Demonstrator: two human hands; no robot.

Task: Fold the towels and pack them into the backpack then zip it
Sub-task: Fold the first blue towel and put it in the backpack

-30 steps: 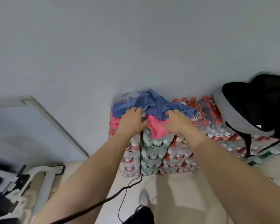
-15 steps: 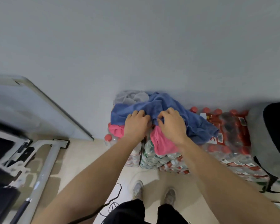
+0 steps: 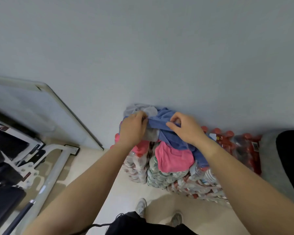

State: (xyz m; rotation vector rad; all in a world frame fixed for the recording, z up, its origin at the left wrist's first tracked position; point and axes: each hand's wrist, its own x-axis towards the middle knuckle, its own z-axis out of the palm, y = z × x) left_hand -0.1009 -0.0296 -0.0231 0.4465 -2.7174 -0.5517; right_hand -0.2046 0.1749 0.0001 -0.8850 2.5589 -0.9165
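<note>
Evidently the task is at its very start, to my eye. None of the towels looks folded, and nothing shows going into the bag.

Both hands work in the centre of the frame. The left hand (image 3: 132, 131) has its fingers curled round an edge of the crumpled blue terry towel (image 3: 159, 123). The right hand (image 3: 187, 131) pinches the same edge between thumb and curled fingers, and a short stretch of cloth is drawn taut between them. This blue towel lies on top of the heap, which sits on shrink-wrapped packs of plastic drink bottles (image 3: 159, 178) against the wall.

Under it hangs a bright pink towel (image 3: 173, 158). A pale grey towel (image 3: 139, 109) is bunched behind the left hand, at the wall.

The black and grey fabric backpack (image 3: 275, 158) stands at the right edge of the frame, well apart from the hands. It is cut off there, so whether it is open I cannot tell.

Left to do, as I judge it: fold every towel, pack them, zip up.

Counted: 3 towels by colour (1 blue, 1 pink, 1 grey), 1 backpack, 2 hands. A pink patch below the left hand may be the same pink towel; I cannot tell.
</note>
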